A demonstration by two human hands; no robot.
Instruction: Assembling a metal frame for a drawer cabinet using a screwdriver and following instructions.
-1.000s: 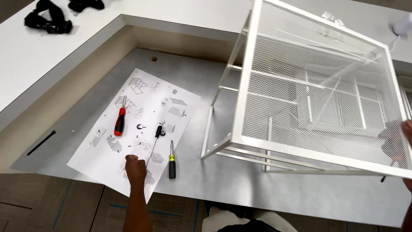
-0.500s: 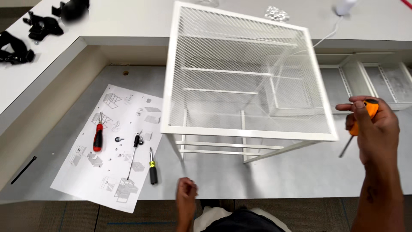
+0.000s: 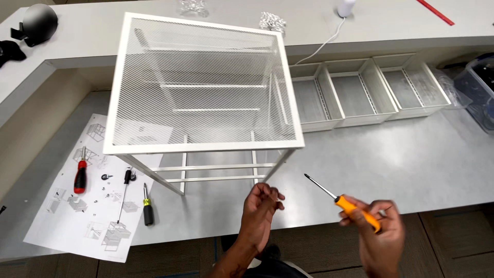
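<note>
- Two hands: right hand [image 3: 378, 234] fingers [image 3: 382, 207] closed round orange-handled screwdriver [image 3: 342, 203], tip up-left, over the surface's [image 3: 411, 170] near edge; left hand [image 3: 261, 208] empty, fingers loosely curled, just below white mesh frame [image 3: 206, 85].
- Risk: the tip could snag the mesh if swung; the frame's thin legs could let it tip if knocked.
- Count: three white mesh drawers [image 3: 355, 92] at the back edge; three more drivers lie on instruction sheet [image 3: 82, 206] near the left edge, red-handled [image 3: 80, 177], thin black [image 3: 123, 193], black-and-yellow [image 3: 147, 206].
</note>
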